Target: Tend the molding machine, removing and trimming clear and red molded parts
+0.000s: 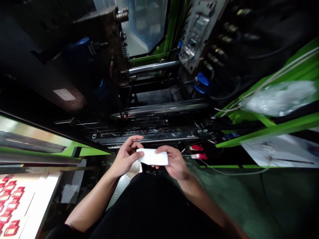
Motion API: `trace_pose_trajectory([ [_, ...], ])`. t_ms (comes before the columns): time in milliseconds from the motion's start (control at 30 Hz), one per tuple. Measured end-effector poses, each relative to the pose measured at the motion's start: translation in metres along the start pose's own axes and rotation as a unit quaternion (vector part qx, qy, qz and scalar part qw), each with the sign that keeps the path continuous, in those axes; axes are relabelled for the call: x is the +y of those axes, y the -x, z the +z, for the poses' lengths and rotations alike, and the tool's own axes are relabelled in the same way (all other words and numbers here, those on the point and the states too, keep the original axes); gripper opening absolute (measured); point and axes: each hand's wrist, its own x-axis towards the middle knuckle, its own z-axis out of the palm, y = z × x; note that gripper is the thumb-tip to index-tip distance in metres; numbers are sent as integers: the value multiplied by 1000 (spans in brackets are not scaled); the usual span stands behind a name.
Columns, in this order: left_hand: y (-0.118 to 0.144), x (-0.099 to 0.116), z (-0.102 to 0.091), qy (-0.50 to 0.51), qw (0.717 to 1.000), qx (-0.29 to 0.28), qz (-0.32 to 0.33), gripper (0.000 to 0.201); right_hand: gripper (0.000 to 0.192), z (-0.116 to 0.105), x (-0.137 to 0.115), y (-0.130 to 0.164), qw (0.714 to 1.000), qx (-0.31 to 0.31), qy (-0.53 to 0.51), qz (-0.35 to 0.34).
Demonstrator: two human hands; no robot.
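Both hands hold a small folded white sheet (152, 157), perhaps tissue or cloth, in front of my body. My left hand (126, 156) pinches its left end, thumb on top, with the index finger raised off it. At the other end, my right hand (173, 161) grips the sheet with the thumb above and fingertips showing below. Just beyond the hands runs the machine's dark lower rail (149, 137), which looks wet or greasy.
Metal mold halves stand left and right, the right mold plate (195, 33) showing bare metal. Steel tie bars (164, 108) cross between them. A plastic bag (281, 98) rests on the green frame at right. Red parts (12, 205) lie on a white table at lower left.
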Motion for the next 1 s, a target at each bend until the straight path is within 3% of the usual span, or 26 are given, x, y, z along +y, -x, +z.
trace_pose_trajectory([
  [67, -2, 13, -2, -51, 998, -15, 18, 36, 53, -11, -5, -3, 999, -51, 11, 13],
  [133, -7, 28, -4, -138, 988, -63, 15, 21, 65, -18, -9, -11, 994, -93, 49, 16],
  [267, -20, 56, -5, -276, 945, -175, -18, 12, 40, -15, -15, -30, 967, -168, 190, 37],
  [367, -28, 64, -6, -257, 950, -172, -34, 14, 25, -6, -19, -33, 955, -178, 233, 39],
  [467, -37, 53, -11, -157, 976, -137, -64, 25, 20, 2, -25, -26, 966, -132, 218, -36],
  [567, -44, 28, -11, -23, 989, -98, -105, 37, 16, 6, -29, -17, 965, -65, 227, -112],
  [733, -47, -15, 20, 112, 979, -49, -163, 34, 10, 6, -27, -9, 967, 3, 204, -153],
  [867, -38, -41, 47, 106, 975, -56, -190, 31, 8, 0, -26, 1, 961, 53, 213, -166],
  [933, -33, -50, 45, 54, 982, -45, -177, 28, 8, -13, -29, 8, 956, 95, 232, -155],
  [1000, -31, -51, 35, -10, 989, 4, -145, 27, 12, -39, -36, 15, 940, 168, 248, -164],
])
